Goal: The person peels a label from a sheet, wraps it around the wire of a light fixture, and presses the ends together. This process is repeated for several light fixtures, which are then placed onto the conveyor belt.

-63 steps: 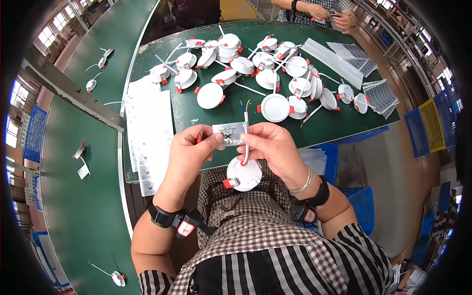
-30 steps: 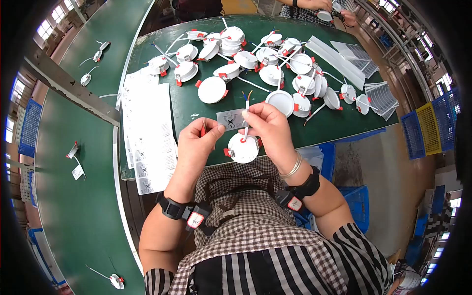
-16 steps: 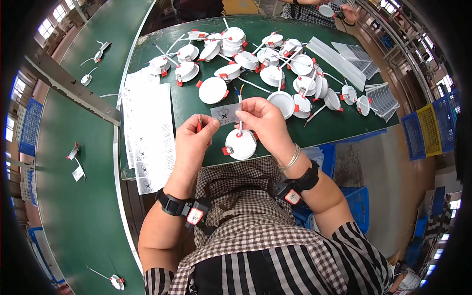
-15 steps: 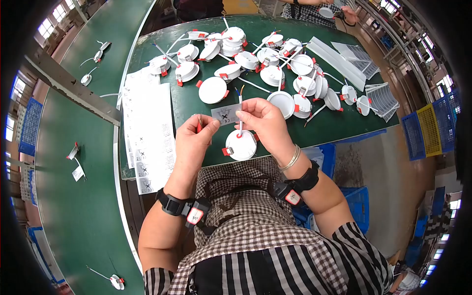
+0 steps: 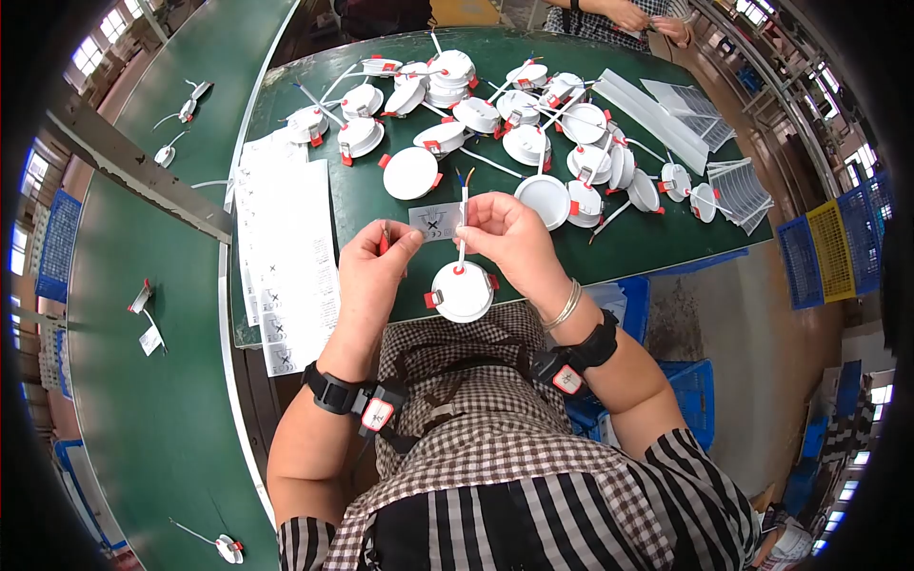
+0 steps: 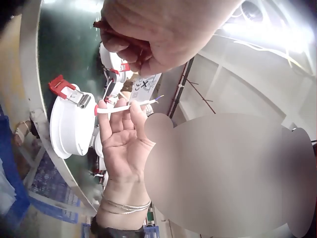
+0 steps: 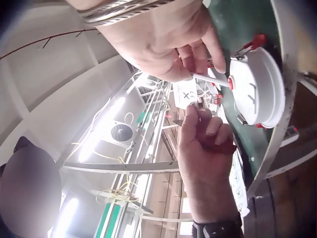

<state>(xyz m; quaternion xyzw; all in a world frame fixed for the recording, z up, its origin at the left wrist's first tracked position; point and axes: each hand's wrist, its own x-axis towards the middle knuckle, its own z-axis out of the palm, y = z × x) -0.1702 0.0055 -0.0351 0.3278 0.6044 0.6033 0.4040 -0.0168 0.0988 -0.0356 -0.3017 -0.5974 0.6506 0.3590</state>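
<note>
In the head view my left hand (image 5: 378,268) pinches the left end of a silvery printed label (image 5: 434,223) and also holds a small red tool (image 5: 385,239) in its curled fingers. My right hand (image 5: 514,244) pinches the white cable (image 5: 464,228) of a round white lamp (image 5: 463,292) against the label's right end. Blue and brown wire ends stick up above the fingers. The lamp hangs below with its red-tabbed clips at the sides; the right wrist view shows its white housing (image 7: 257,89) beside the table edge.
Many white lamps (image 5: 410,173) with cables lie across the green table (image 5: 381,217). Label sheets (image 5: 286,257) lie at its left, more sheets (image 5: 738,193) at the right. A belt (image 5: 162,409) runs on the left; another person's hands (image 5: 628,16) are at the far side.
Both hands have moved up and away from the body with the label and cable since the earliest frame. Lately the lamp has swung slightly down and left, while the right fingers shifted lower on the cable.
</note>
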